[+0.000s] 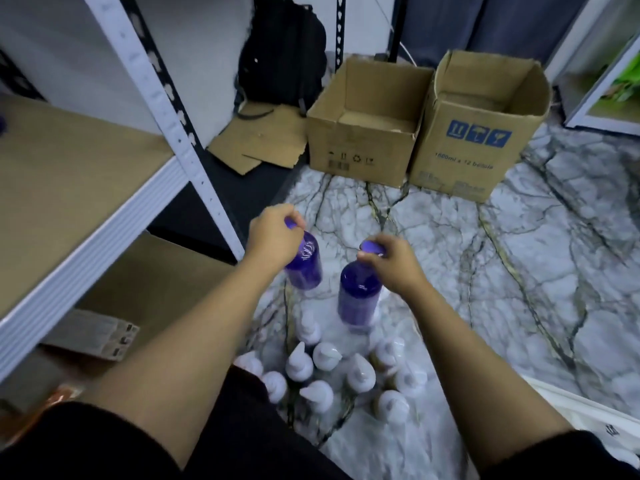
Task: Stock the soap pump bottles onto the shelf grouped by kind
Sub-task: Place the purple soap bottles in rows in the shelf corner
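The shelf [86, 188], a metal rack with brown boards, fills the left of the view, and its upper board is seen bare across most of its width. Two open cardboard boxes [426, 123] are stood on the marbled floor [540, 271] beyond, both apparently emptied. Two purple pump bottles are gripped by their pump heads: the left purple bottle [304, 268] is held, tilted, in the closed left hand [273, 239] close to the rack's upright, and the right purple bottle [358, 296] is pinched at the top by the closed right hand [394, 261]; whether it is lifted or resting on the floor cannot be told. A cluster of white-capped bottles [332, 372] is left on the floor nearer the body. The step is judged best done if both purple bottles are carried upright and set side by side on one board, nozzles faced alike, with room kept apart for the white-capped kind.
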